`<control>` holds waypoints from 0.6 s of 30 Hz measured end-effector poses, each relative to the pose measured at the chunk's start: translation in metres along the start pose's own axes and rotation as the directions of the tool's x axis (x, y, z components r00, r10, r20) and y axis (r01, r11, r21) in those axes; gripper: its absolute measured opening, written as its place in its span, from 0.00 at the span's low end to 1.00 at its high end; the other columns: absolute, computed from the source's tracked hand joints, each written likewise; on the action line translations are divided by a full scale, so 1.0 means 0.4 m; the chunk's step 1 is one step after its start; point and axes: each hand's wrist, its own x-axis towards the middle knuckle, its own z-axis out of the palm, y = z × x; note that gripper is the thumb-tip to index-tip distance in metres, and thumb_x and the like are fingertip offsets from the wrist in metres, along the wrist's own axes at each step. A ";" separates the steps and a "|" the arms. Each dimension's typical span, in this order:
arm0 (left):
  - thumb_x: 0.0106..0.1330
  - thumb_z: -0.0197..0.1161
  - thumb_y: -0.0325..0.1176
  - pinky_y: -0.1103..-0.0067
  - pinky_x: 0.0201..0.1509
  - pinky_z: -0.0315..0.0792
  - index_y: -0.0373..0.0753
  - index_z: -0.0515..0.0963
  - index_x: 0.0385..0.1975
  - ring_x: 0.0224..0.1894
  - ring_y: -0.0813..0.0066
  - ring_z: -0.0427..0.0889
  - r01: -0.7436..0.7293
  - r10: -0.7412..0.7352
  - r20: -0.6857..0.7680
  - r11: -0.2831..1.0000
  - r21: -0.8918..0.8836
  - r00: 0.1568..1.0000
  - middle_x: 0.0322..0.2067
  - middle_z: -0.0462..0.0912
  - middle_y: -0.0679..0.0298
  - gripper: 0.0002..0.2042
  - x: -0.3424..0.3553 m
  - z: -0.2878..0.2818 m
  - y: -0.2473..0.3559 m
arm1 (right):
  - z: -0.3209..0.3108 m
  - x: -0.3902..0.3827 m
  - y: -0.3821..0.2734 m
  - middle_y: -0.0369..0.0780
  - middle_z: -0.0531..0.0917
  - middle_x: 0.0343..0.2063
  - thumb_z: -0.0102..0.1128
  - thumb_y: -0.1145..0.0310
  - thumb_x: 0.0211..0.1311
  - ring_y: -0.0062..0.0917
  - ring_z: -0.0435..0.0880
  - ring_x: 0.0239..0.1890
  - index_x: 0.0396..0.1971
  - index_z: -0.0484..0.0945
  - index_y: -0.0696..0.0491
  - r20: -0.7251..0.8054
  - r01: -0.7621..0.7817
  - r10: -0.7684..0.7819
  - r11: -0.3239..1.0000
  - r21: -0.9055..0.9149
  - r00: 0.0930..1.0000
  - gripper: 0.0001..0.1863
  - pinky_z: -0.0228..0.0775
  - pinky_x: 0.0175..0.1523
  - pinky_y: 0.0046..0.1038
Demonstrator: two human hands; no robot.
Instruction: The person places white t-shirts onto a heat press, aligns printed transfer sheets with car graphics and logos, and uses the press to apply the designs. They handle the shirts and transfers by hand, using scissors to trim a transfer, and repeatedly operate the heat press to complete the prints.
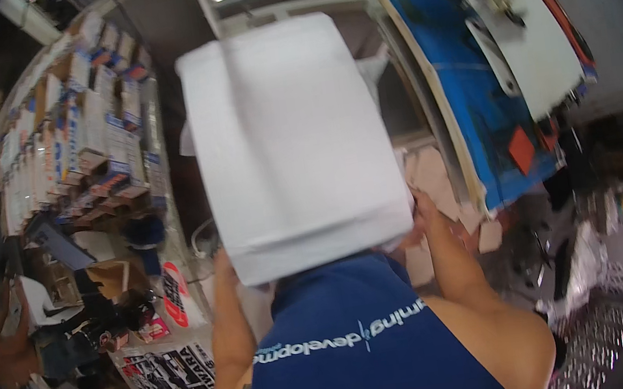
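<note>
Cloth (pixel 297 149) right of boxes (pixel 92 134)

- White cloth (pixel 296 141), plain, drawn fairly taut into a flat, roughly rectangular shape with rounded corners.
- Upper face mostly smooth, with a soft dark streak lengthwise left of its middle and a crease across close to the near edge.
- Looks slightly wider at the near end.
- Loose folds poke out at both sides.

left hand (pixel 224 266) and right hand (pixel 421 213) are at near corners of the white cloth (pixel 296 141) — boxes (pixel 84 135) left of it, blue panel (pixel 476 88) right.
</note>
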 end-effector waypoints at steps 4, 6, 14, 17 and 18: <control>0.76 0.61 0.39 0.62 0.67 0.75 0.35 0.77 0.60 0.60 0.64 0.82 -0.036 0.056 0.091 0.979 -0.202 0.994 0.58 0.84 0.58 0.18 -0.109 -0.171 0.068 | -0.067 -0.036 -0.009 0.46 0.82 0.59 0.59 0.58 0.76 0.37 0.80 0.62 0.64 0.75 0.58 -0.041 0.179 -0.176 0.981 0.080 0.984 0.25 0.69 0.71 0.41; 0.77 0.61 0.38 0.60 0.67 0.73 0.36 0.78 0.56 0.61 0.65 0.81 -0.123 0.124 -0.002 0.984 -0.127 0.992 0.57 0.84 0.59 0.15 -0.143 -0.229 0.116 | -0.080 -0.043 -0.015 0.45 0.84 0.56 0.57 0.60 0.77 0.37 0.81 0.61 0.60 0.77 0.58 -0.034 0.259 -0.258 0.965 0.039 0.966 0.21 0.71 0.70 0.42; 0.75 0.62 0.38 0.63 0.67 0.73 0.35 0.77 0.59 0.59 0.64 0.82 -0.186 0.256 0.198 0.930 -0.316 0.946 0.57 0.84 0.59 0.18 -0.171 -0.211 0.132 | -0.048 -0.071 -0.024 0.44 0.74 0.69 0.52 0.48 0.78 0.43 0.72 0.70 0.70 0.68 0.56 -0.135 0.211 -0.191 0.966 0.150 0.972 0.33 0.61 0.76 0.51; 0.78 0.57 0.38 0.61 0.70 0.72 0.32 0.74 0.62 0.63 0.60 0.80 -0.170 0.228 0.134 0.923 -0.345 0.964 0.60 0.82 0.56 0.19 -0.163 -0.208 0.125 | -0.059 -0.069 -0.045 0.43 0.78 0.65 0.55 0.51 0.78 0.40 0.74 0.69 0.65 0.73 0.55 -0.178 0.294 -0.269 0.947 0.130 0.946 0.28 0.63 0.74 0.48; 0.78 0.57 0.38 0.62 0.70 0.72 0.32 0.74 0.61 0.63 0.60 0.80 -0.124 0.214 0.229 0.928 -0.352 0.950 0.60 0.82 0.56 0.19 -0.164 -0.212 0.123 | -0.066 -0.075 -0.049 0.43 0.79 0.64 0.55 0.51 0.77 0.40 0.75 0.68 0.65 0.74 0.55 -0.166 0.309 -0.287 0.942 0.133 0.944 0.27 0.63 0.74 0.48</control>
